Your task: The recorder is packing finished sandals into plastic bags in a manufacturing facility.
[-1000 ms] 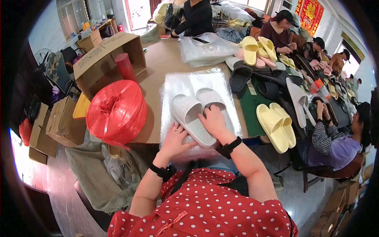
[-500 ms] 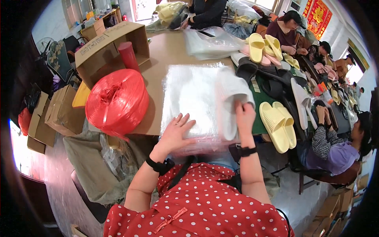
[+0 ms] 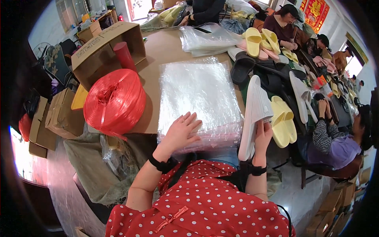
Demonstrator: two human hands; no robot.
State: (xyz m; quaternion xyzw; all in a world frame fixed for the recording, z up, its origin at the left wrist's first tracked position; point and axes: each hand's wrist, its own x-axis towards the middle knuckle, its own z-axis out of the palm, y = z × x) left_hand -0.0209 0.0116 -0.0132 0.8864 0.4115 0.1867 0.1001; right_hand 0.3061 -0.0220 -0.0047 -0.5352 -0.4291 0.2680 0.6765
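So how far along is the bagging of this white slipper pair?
Gathered: the right hand holds the white slippers together, on edge at the right of the stack of clear bags. In hand: the left hand rests flat on the stack's near edge. Left: no bag is open, the pair is outside one, and yellow slippers wait alongside.

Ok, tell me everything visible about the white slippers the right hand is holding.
The white slippers are a pair of plain slide sandals, seemingly soft foam, pressed together and held on edge. They stand tilted beyond the right edge of the stack of clear plastic bags, toes pointing away from the person. The right hand grips their heel end from below. Yellow slippers lie just to their right.
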